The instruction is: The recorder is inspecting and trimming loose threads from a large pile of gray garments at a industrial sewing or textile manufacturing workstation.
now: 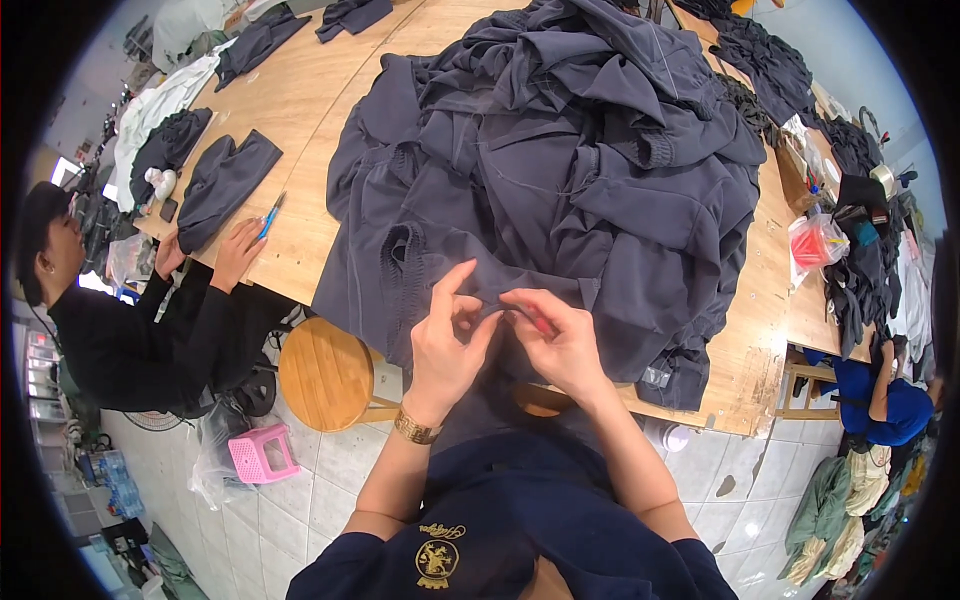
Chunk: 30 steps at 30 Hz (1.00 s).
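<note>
Place: at the near edge of the wooden tabletop [320, 110], a dark grey garment [470, 270] hangs toward the lap.
Left hand [447, 340]: grip pinched shut on its hem.
Right hand [560, 340]: closed on a small red tool [541, 323], perhaps a thread snipper.
Progress: 1 soft, crumpled heap [590, 130] waits; folded pieces [222, 180] lie flat by a co-worker's hand [238, 252].

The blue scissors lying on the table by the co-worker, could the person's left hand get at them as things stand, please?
Probably not. The left hand is pinching the dark garment, and the blue scissors lie far off to the left, beside the co-worker's hand.
</note>
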Each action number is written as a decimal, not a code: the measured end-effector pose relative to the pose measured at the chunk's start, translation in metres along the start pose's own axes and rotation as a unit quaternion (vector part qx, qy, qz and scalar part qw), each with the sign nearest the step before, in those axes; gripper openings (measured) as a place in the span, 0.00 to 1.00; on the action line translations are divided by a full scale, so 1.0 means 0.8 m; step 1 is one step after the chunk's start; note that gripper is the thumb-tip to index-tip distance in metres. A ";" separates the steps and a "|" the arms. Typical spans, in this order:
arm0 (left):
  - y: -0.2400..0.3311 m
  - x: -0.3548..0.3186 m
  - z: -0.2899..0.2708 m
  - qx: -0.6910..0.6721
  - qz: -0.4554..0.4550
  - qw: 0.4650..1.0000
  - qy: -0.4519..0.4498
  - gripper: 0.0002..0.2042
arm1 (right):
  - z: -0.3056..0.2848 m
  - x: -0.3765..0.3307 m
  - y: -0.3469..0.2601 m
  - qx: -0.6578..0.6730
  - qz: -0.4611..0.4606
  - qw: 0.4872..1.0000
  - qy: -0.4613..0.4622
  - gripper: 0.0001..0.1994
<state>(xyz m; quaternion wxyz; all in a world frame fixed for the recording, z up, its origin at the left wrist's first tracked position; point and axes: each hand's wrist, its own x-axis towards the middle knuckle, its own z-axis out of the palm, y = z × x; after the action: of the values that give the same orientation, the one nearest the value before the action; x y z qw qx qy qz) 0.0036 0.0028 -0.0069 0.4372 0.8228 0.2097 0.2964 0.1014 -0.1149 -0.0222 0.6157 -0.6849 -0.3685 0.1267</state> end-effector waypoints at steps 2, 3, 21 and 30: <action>-0.002 0.001 0.001 0.040 0.048 0.998 -0.014 0.30 | -0.004 0.002 0.003 -0.051 -0.020 0.998 -0.015 0.14; -0.001 0.002 0.001 0.040 0.047 0.998 -0.014 0.30 | -0.005 0.003 0.005 -0.101 -0.041 0.994 -0.031 0.15; 0.005 0.003 -0.005 0.019 0.042 0.998 -0.041 0.08 | -0.010 -0.003 -0.010 0.112 0.160 0.980 -0.028 0.03; -0.011 0.002 -0.005 -0.108 -0.108 0.988 -0.031 0.02 | -0.015 -0.023 -0.003 -0.031 0.127 0.991 0.017 0.12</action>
<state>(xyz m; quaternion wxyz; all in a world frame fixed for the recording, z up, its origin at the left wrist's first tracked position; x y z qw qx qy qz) 0.0011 0.0107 -0.0122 0.5595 0.7521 0.2499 0.2425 0.0956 -0.1364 -0.0228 0.5796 -0.7467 -0.2717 0.1808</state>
